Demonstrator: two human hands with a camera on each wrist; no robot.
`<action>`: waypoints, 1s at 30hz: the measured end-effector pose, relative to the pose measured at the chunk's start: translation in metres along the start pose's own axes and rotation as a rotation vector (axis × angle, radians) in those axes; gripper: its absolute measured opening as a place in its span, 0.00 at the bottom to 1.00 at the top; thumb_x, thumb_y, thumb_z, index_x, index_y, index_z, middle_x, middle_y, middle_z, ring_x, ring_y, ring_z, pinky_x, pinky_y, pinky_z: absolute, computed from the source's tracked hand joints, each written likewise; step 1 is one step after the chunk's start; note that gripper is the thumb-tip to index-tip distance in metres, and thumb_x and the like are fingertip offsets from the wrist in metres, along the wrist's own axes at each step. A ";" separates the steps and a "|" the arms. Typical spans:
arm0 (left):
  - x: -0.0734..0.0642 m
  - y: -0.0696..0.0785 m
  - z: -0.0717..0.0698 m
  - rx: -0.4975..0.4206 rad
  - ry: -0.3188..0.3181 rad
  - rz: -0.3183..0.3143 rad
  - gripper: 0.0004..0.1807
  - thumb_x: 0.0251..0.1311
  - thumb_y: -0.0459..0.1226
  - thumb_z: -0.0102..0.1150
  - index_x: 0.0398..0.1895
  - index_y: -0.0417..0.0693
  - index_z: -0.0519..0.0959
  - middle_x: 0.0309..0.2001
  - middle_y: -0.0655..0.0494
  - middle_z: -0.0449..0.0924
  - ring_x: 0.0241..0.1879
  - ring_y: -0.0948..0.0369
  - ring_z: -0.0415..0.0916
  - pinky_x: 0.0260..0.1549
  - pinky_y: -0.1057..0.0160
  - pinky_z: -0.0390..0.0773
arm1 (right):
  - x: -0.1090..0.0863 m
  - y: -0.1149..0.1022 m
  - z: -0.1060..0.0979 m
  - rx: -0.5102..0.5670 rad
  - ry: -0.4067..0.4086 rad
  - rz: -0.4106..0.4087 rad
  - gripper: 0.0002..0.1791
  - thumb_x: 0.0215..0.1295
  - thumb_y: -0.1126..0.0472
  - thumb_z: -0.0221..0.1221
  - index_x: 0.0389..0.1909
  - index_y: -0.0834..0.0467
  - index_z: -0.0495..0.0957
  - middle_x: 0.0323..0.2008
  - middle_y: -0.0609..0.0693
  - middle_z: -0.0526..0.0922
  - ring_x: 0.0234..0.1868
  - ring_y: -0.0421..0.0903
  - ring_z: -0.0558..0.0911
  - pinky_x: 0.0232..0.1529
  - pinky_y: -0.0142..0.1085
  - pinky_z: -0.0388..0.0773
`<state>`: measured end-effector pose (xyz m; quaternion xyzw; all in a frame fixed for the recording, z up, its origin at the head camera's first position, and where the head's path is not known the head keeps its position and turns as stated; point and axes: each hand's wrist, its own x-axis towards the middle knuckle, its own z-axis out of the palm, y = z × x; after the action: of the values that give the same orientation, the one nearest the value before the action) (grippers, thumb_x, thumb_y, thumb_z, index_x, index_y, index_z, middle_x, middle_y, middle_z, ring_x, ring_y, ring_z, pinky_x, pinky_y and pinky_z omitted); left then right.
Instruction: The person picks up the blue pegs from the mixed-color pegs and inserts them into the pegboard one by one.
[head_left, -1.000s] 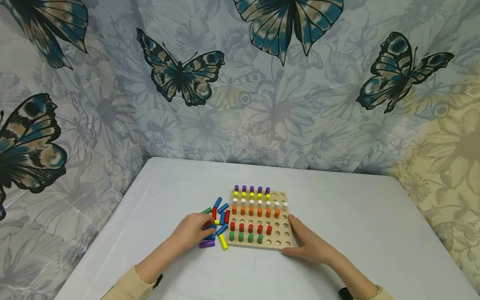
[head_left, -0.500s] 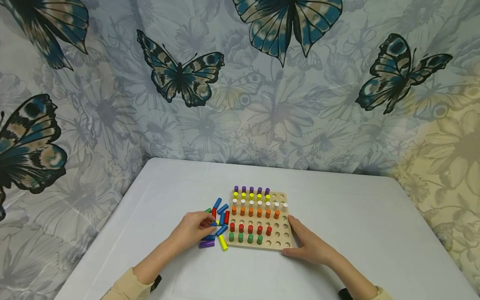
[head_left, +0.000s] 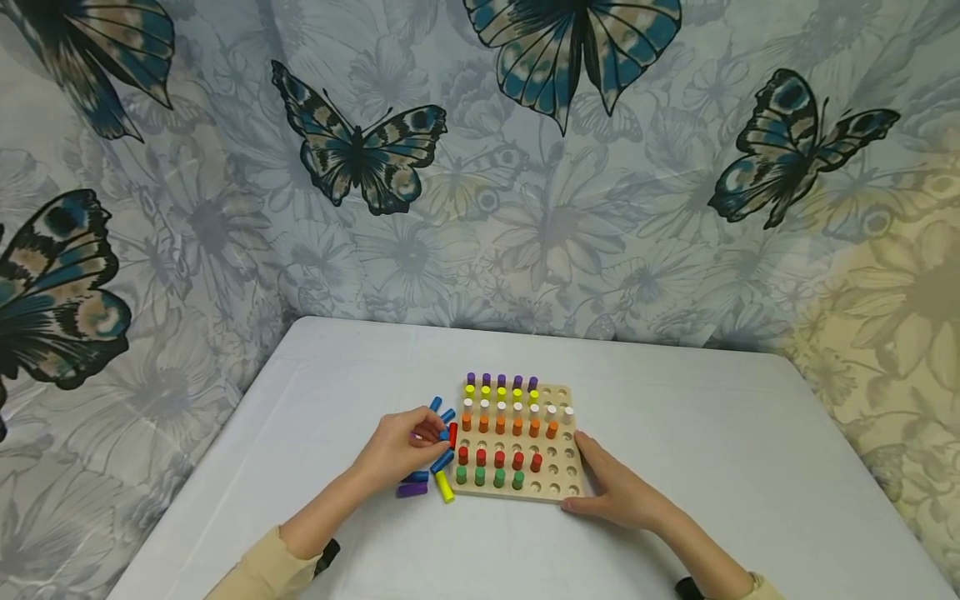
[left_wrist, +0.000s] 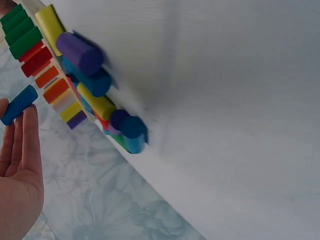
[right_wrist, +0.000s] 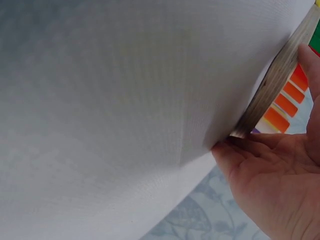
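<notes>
My left hand (head_left: 397, 446) pinches a blue peg (left_wrist: 21, 105) between thumb and fingertips, lifted above the loose pegs left of the wooden pegboard (head_left: 562, 463). In the left wrist view the peg lies tilted across the fingertips. My right hand (head_left: 618, 487) holds the board at its near right corner, thumb at the front edge and fingers along the right side. Upright on the board are rows of purple, yellow, white, orange, red and green pegs. One row between the orange and red (head_left: 499, 459) pegs shows bare holes.
Beside the board's left edge lie loose pegs, among them a yellow peg (head_left: 444, 487), a purple peg (head_left: 412, 490) and several blue ones; my left hand hides part of the pile. A white cloth (head_left: 675, 417) covers the table. Butterfly-patterned fabric (head_left: 555, 242) hangs behind it.
My left hand has picked the blue peg up from the pile and moved slightly right and up, toward the board. The right hand stays at the board's corner.
</notes>
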<state>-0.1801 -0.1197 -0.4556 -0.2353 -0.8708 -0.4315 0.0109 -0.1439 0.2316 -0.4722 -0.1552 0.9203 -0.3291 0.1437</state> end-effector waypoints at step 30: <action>0.063 0.052 0.064 -0.213 -0.139 0.069 0.08 0.55 0.34 0.69 0.36 0.47 0.79 0.32 0.61 0.81 0.32 0.69 0.78 0.33 0.70 0.80 | 0.000 -0.001 0.000 -0.012 0.002 -0.015 0.61 0.55 0.40 0.68 0.74 0.70 0.44 0.73 0.68 0.49 0.73 0.66 0.50 0.68 0.59 0.50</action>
<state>-0.2027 -0.0191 -0.4433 -0.2943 -0.8100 -0.5038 -0.0598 -0.1436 0.2310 -0.4711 -0.1625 0.9212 -0.3248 0.1394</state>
